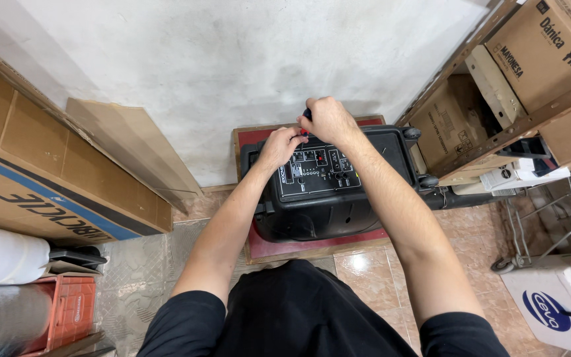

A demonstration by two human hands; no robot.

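A black portable speaker (328, 198) with a control panel (315, 173) of knobs and buttons on top stands on a red wooden platform (279, 248) against the white wall. My right hand (328, 121) grips a screwdriver with a dark blue and red handle (306, 115) at the panel's far edge. My left hand (279, 145) rests on the panel beside it, fingertips pinched near the tool's shaft, which is mostly hidden.
Large cardboard boxes (41, 165) lean against the wall on the left, with a red crate (71, 311) and rolled material below. Wooden shelves with cartons (530, 79) stand on the right. A white box (556, 304) and a wire cart (563, 218) sit on the tiled floor.
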